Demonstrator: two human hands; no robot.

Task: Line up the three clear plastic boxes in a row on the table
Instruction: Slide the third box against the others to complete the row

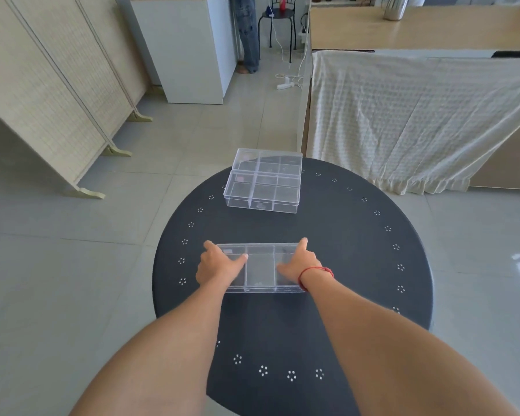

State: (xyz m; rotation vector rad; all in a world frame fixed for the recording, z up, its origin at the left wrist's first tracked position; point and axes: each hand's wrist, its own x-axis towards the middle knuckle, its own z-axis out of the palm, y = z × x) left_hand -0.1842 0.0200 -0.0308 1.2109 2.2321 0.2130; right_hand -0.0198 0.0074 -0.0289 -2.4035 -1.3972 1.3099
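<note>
Three clear plastic boxes with inner dividers sit on a round dark table [357, 265]. The nearest box [260, 270] lies in the table's middle, and both my hands grip it. My left hand [219, 265] holds its left end, thumb at the far corner, fingers over the lid. My right hand [300, 262], with a red string at the wrist, holds its right end the same way. The middle box [263, 192] lies farther away. The far box [269, 160] touches it from behind, at the table's far edge.
A folding screen [51, 94] stands on the left. A white cabinet [186, 49] is behind it. A cloth-draped counter [418, 115] is close to the table's far right. A stool [278, 22], a power strip with cables [285, 84] and a person's legs [248, 34] are at the back.
</note>
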